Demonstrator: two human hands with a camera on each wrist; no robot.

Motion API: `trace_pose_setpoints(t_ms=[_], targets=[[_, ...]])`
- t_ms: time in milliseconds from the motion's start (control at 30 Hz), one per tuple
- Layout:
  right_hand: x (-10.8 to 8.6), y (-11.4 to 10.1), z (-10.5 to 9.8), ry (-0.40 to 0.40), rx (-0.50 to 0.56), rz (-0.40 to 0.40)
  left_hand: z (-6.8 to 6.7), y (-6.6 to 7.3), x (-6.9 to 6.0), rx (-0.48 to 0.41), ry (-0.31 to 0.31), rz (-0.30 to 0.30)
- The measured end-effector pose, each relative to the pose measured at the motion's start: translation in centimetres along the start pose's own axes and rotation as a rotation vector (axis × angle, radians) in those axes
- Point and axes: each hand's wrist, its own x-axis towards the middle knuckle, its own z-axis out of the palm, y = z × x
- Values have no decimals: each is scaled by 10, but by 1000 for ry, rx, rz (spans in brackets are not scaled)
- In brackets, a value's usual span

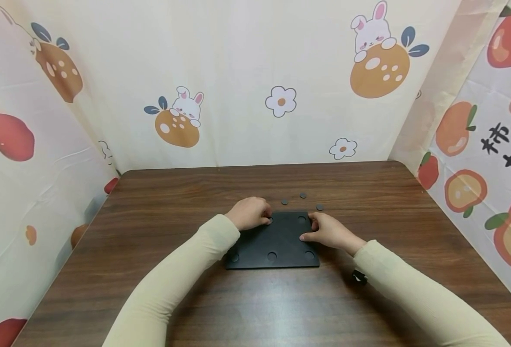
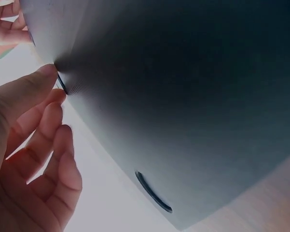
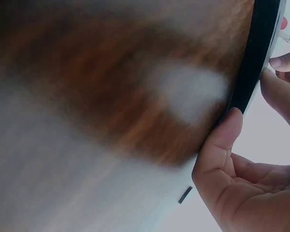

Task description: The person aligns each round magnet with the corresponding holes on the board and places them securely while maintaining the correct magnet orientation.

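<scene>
Grips black board [image 1: 277, 241] at right edge with right hand [image 1: 331, 232]; bends left hand [image 1: 250, 213] down to far-side recess [image 1: 271, 220]; cannot tell whether pinching anything.

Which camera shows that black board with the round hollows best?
The head view: it shows most of the black board from above, with several round hollows. The left wrist view gives a cropped close-up; the right wrist view, only a narrow dark strip.

Both arms [image 1: 186, 272] reach forward — left hand [image 1: 249, 213] fingers [image 2: 50, 116] bent — right hand [image 1: 330, 231], thumb [image 1: 310, 237] parted from fingers
</scene>
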Motion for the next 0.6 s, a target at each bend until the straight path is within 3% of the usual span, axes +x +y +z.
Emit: trace_pose_setpoints(t_ms=[300, 600], targets=[[1, 1, 0, 6, -4, 11, 0, -5, -4, -49, -55, -35], [1, 1, 1, 3, -17, -8, -5, -14, -16, -139, 12, -119]])
